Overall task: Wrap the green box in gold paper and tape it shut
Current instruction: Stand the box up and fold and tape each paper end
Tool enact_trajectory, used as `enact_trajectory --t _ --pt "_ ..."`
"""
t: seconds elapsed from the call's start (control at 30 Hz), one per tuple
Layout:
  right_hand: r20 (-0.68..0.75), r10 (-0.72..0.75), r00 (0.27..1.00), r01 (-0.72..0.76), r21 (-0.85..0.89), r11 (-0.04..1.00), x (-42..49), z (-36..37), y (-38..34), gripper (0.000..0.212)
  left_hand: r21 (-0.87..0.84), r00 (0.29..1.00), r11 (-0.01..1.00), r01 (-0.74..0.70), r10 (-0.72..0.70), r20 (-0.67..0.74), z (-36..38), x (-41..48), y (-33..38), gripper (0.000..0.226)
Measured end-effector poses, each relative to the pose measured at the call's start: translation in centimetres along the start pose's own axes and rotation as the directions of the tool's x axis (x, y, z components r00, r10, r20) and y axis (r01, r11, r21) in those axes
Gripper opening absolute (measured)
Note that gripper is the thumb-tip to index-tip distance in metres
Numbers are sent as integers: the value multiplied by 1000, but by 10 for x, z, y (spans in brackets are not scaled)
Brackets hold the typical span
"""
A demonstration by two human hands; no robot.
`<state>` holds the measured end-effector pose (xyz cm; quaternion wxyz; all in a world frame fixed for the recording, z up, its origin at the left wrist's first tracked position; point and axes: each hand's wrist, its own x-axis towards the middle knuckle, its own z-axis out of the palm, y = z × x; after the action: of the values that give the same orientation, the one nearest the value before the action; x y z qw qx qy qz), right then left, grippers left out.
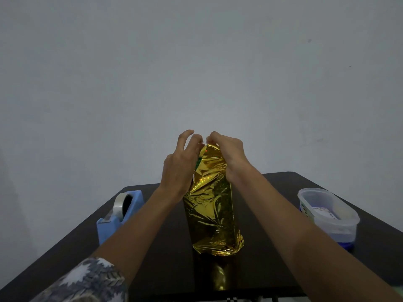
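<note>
Grey wall (pixel 196 62) behind, dark table (pixel 170 247) in front of us.

Grip: our right hand (pixel 229 151) is at the top end of the parcel with its fingers bent down, pinching the gathered fold of gold paper (pixel 212 203). Our left hand (pixel 181 162) lies with its palm against the upper left side and its fingers curled over the top edge. One finger is lifted clear. The thumb is hidden.

Parcel: the green box (pixel 198 164) stands upright on its end near the middle of the table, inside the paper. Only a thin green strip shows, at the open upper left fold just beside the left palm. The bottom end is bunched and flares against the table.

Handling, as we judge it: the paper looks like thin foil, slick and springy. It is creased all over, so it likely marks easily and may tear at a sharp pull. Folds probably reopen unless held down. The box looks tall and narrow and appears light, so a sideways push at the top could tip it. The best hold seems to be flat on the box faces and corners, through the paper, not on loose foil.

Outward: a blue tape dispenser (pixel 118 216) sits to the left, near the left forearm. A clear plastic tub (pixel 329 214) sits well apart on the right. A patterned sleeve (pixel 87 282) shows at the bottom left.
</note>
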<state>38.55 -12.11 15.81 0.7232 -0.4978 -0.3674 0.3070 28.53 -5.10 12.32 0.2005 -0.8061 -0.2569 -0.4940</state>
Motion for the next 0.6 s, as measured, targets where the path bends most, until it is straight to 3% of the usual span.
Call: enact_trajectory --t 0.1,0.23,0.3,0.37,0.5,0.6 --pt "51 -90 995 90 -14 996 1 -3 4 13 -39 999 999 4 -5 -31 -1 0 0 19" --pt "111 -169 979 179 -85 980 6 -12 20 58 -238 989 963 122 -139 -54 -5 3 5 21" --pt "116 -163 980 173 -78 982 9 -18 26 65 -285 978 942 179 -202 -53 -3 5 3 16" --pt "120 -181 976 189 -52 981 11 -24 29 58 -345 964 909 234 -262 -37 -1 7 1 11" --pt "209 -212 955 242 -130 962 17 -36 27 16 -476 935 824 308 -354 -9 1 11 -5 10" --pt "298 -204 933 267 -191 945 22 -45 29 12 -505 921 798 330 -390 -14 2 13 -11 14"
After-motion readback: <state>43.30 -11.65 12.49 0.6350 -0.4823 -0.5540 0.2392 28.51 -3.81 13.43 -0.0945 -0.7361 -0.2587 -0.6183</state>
